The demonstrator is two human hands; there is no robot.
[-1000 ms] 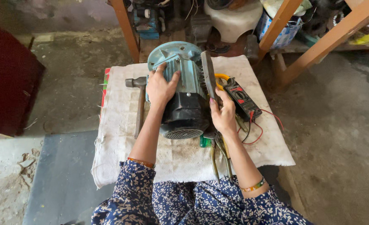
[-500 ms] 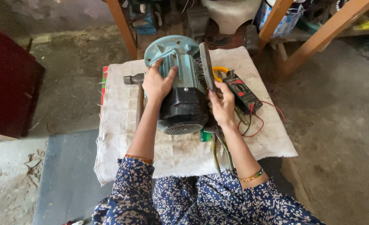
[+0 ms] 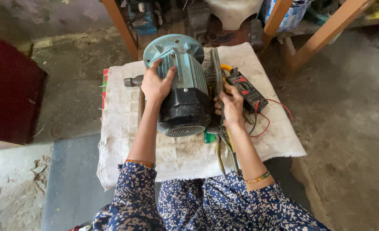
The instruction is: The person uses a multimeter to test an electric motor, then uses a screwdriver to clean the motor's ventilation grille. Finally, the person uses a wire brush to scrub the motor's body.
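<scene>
Two bare hands flank an electric motor (image 3: pixel 181 92) lying mid-desk on a white woven sack cloth (image 3: pixel 121 128), its long axis running from the far edge toward the person. The left hand (image 3: pixel 156 84) lies spread on the ribbed teal casing, fingers grasping its curve; the right hand (image 3: pixel 231 105) presses the opposite side, fingers curled there against a flat metal piece. Its near end is a black fan cowl with a mesh grille. Just right lies a red-and-black multimeter (image 3: pixel 247 89) with leads; pliers (image 3: pixel 225 154) sit near the front edge
</scene>
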